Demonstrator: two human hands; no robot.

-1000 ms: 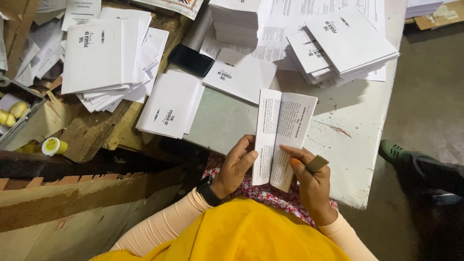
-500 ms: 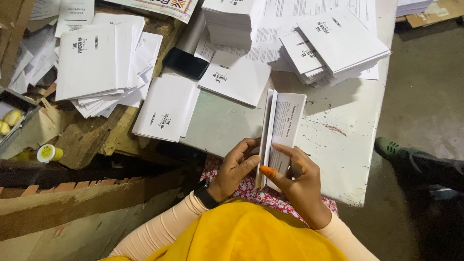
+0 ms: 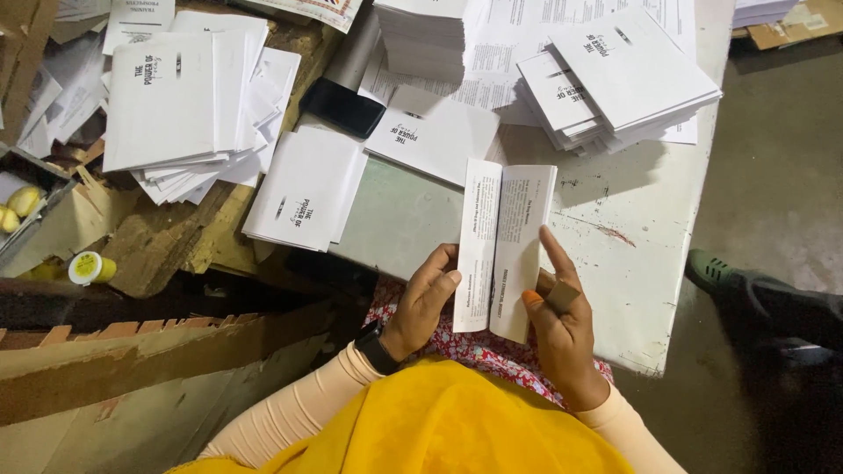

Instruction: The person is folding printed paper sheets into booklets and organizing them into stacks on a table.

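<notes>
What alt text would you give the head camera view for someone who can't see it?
Seen from above, a person's left hand and right hand hold a folded printed sheet open over a white table piled with stacks of white booklets, with a black phone nearby.

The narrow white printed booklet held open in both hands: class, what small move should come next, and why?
Probably pressing it closed along its centre fold. The narrow white printed booklet stands half open over the white table, the left hand gripping its left leaf and the right hand fingering the right one; flat finished white booklets lie stacked beyond.
</notes>
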